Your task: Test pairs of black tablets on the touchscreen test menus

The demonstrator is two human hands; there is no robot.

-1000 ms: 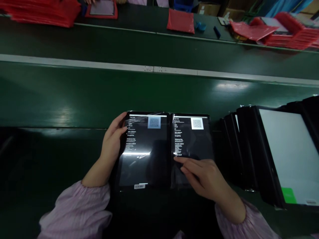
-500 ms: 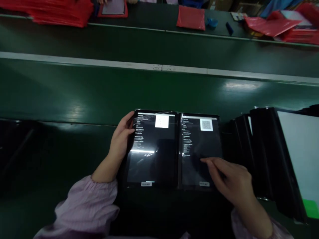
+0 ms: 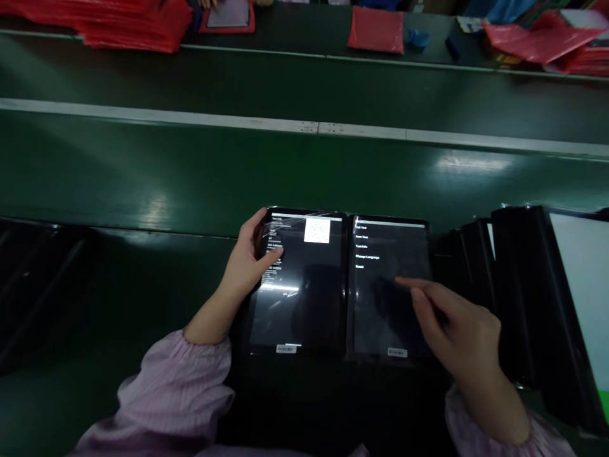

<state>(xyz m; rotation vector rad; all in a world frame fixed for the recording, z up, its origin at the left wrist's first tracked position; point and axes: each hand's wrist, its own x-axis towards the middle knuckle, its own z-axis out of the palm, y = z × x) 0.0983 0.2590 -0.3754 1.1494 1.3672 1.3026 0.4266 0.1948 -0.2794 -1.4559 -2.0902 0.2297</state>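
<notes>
Two dark tablets lie side by side. The left tablet [image 3: 304, 298] shows text and a white QR code. My left hand [image 3: 250, 257] is closed on its upper left edge, with the thumb over the screen. On the right tablet [image 3: 380, 304] is a short menu list. My right hand [image 3: 451, 324] is over that tablet's right side, index finger extended towards the screen and thumb apart from it; nothing is held in it. Whether the fingertip touches the glass cannot be told.
Upright dark tablets [image 3: 518, 298] stand at the right, one with a pale face. Across the green surface [image 3: 214, 158] runs a pale metal rail [image 3: 190, 115]. Beyond it are red packets [image 3: 137, 22], a flat red pouch [image 3: 375, 30] and a person's hand [image 3: 208, 3].
The right tablet's screen has switched from text with a QR code to a menu list. My left thumb has moved further over the left screen. The view has shifted slightly.
</notes>
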